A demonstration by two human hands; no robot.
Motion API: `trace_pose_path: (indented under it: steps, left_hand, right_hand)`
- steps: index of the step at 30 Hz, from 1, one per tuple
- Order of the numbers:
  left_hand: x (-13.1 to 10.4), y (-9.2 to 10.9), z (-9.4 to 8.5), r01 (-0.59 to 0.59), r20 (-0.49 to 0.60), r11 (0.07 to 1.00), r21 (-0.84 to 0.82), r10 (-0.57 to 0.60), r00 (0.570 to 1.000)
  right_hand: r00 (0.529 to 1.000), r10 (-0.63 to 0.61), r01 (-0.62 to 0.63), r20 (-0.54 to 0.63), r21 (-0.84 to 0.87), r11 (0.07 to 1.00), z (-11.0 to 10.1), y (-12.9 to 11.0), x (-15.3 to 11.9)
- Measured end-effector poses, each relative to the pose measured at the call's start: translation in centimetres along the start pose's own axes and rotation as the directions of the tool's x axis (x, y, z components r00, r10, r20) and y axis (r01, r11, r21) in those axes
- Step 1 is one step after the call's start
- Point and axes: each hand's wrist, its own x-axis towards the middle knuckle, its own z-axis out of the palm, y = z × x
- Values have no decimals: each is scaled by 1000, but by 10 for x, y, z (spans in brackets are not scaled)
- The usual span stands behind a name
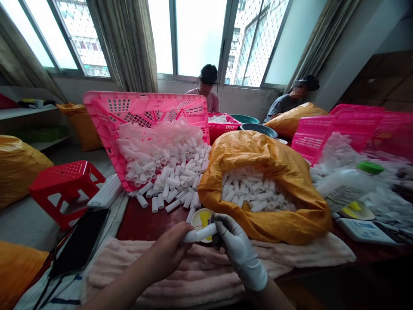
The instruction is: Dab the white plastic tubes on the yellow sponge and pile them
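Note:
My bare left hand (169, 249) is closed on the left end of a white plastic tube (205, 232). My right hand (234, 247), in a white glove with dark fingertips, pinches the tube's right end. The tube lies nearly level between them; a step near its left part may be a second piece, but I cannot tell. Just behind the tube sits a small pale dish (196, 218) with something yellow in it, partly covered by my hands. Beyond it, an orange woven sack (271, 155) stands open, full of similar white tubes (254, 193).
A pink crate (106, 125) lies tipped, spilling white tubes and clear film onto the dark red table (135, 224). A pink towel (135, 275) covers the near edge. Right are a green-capped bottle (348, 183) and a scale (364, 230). Left stands a red stool (64, 176). Two people sit beyond.

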Motion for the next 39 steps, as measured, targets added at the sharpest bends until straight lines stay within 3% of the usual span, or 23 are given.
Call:
trace_pose_path:
  steps: [4, 8, 10, 13, 15, 16, 18, 21, 26, 32, 34, 37, 39]
  left_hand:
    - [0, 3, 9, 15, 47, 998, -61, -12, 999]
    - [2, 6, 13, -5, 37, 999, -39, 7, 999]
    - [3, 8, 15, 11, 33, 1000, -26, -10, 999]
    - [4, 9, 20, 12, 49, 1000, -10, -11, 999]
    - [4, 8, 26, -26, 32, 998, 60, 24, 999]
    - [5, 7, 30, -52, 12, 990, 132, 51, 999]
    - [5, 4, 38, -85, -11, 944, 320, 94, 996]
    - [6, 2, 46, -82, 56, 859, 505, 62, 997]
    - [6, 11, 38, -16, 178, 907, 421, -65, 982]
    - [4, 25, 26, 48, 340, 995, 88, -75, 937]
    - [4, 26, 31, 51, 309, 992, 112, -84, 947]
    - [6, 24, 41, 47, 178, 947, 318, -109, 978]
    - [8, 23, 45, 30, 163, 909, 416, -107, 981]
  right_hand:
    - [987, -157, 160, 31, -199, 967, -9, -5, -8]
    - [990, -139, 139, 18, -231, 963, -19, -5, -11]
    - [977, -209, 208, 29, -293, 933, -21, -3, -14]
    - [882, -427, 469, 200, -454, 757, -21, -1, -18]
    - [829, -467, 557, 306, -525, 644, -19, -1, -19]
    - [840, -440, 541, 319, -564, 624, -17, 0, -18]
    - [910, -320, 412, 262, -651, 637, -13, 1, -13]
    - [975, -147, 223, 168, -689, 690, -9, 7, -5]
    - [975, -153, 219, 161, -598, 771, -10, 18, -9]
    - [942, -238, 336, 237, -620, 709, -13, 16, -25]
    - [946, -233, 324, 226, -611, 722, -14, 15, -22]
    - [964, -214, 267, 159, -568, 779, -15, 16, -15]
    - [971, -208, 238, 118, -545, 804, -17, 18, -12]
